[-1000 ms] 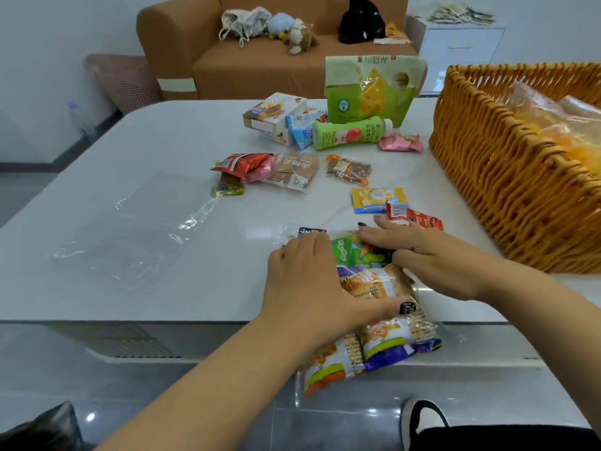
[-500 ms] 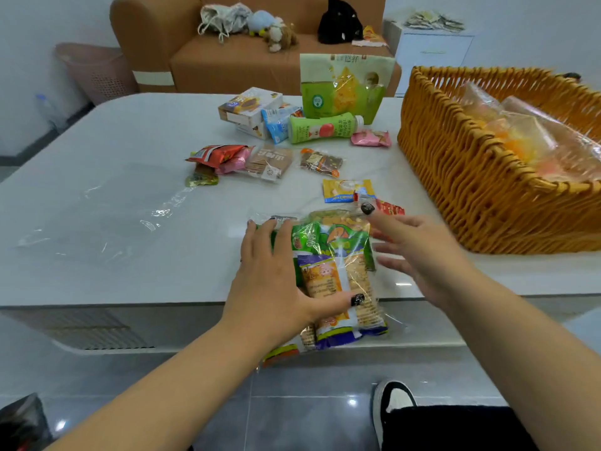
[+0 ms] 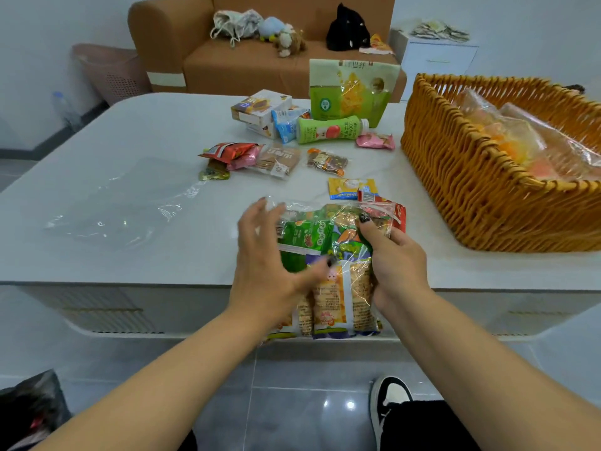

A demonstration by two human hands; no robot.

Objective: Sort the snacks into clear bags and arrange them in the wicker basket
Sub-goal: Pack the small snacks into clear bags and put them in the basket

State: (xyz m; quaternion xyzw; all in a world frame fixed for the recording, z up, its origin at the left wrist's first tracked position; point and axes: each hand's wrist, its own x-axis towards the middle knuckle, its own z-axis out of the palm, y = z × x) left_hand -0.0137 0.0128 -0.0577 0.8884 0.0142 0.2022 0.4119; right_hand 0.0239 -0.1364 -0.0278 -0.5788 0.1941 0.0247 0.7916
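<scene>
A clear bag packed with green and orange snack packs (image 3: 328, 271) hangs over the table's front edge. My right hand (image 3: 395, 262) grips its right side, thumb on top. My left hand (image 3: 263, 255) lies against its left side with the fingers spread and blurred. An empty clear bag (image 3: 123, 206) lies flat on the left of the table. The wicker basket (image 3: 481, 190) stands at the right with filled clear bags inside. Loose snacks lie in the middle: a yellow sachet (image 3: 351, 187), a red packet (image 3: 227, 151), a brown packet (image 3: 279, 159).
At the back of the white table (image 3: 146, 131) are a tall green pouch (image 3: 348, 89), a green bottle on its side (image 3: 328, 130), a white box (image 3: 260, 105) and a pink packet (image 3: 375, 140). A brown sofa stands behind. My shoe shows below.
The filled bag has been lifted at its right side as my right hand closed round it. My left hand's fingers have lifted off its top. The view has shifted slightly.
</scene>
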